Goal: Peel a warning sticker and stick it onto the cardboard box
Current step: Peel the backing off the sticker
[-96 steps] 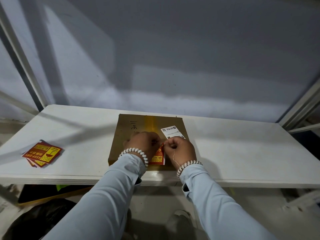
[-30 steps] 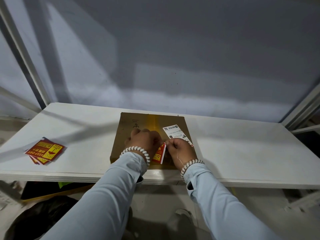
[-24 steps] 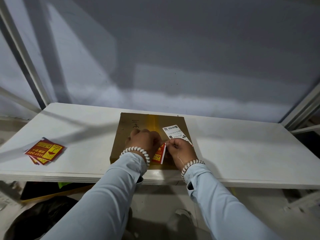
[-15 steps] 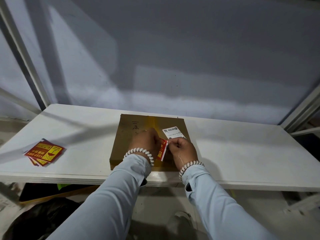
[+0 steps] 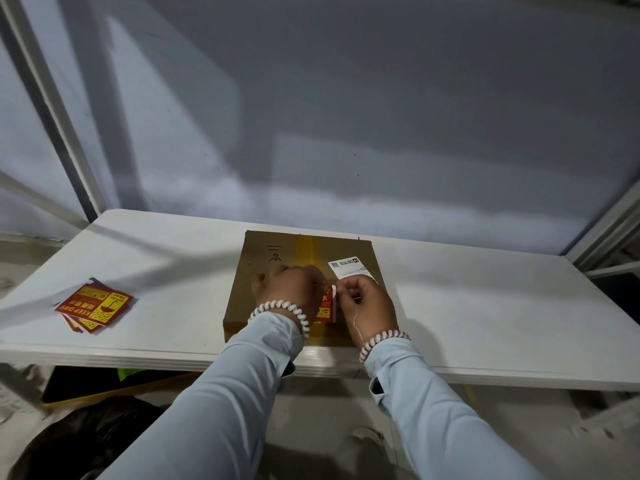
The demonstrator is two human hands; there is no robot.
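A flat brown cardboard box (image 5: 263, 271) lies on the white table, with "3011" handwritten on it and a strip of yellowish tape down its middle. Above the box's near half, my left hand (image 5: 294, 289) and my right hand (image 5: 370, 303) both pinch a red and yellow warning sticker (image 5: 327, 306). The sticker stands nearly on edge between my fingers, its white backing showing along the right side. My hands hide most of it. A white shipping label (image 5: 348, 266) is stuck on the box just beyond my right hand.
A small pile of red and yellow "KEEP DRY" stickers (image 5: 93, 306) lies on the white table (image 5: 485, 306) at the left. A grey wall stands close behind the table. Dark bags and clutter sit on the floor under the table's near edge.
The sticker has turned from lying fairly flat on the box to standing nearly on edge between my fingers. Both hands stayed over the box's near half.
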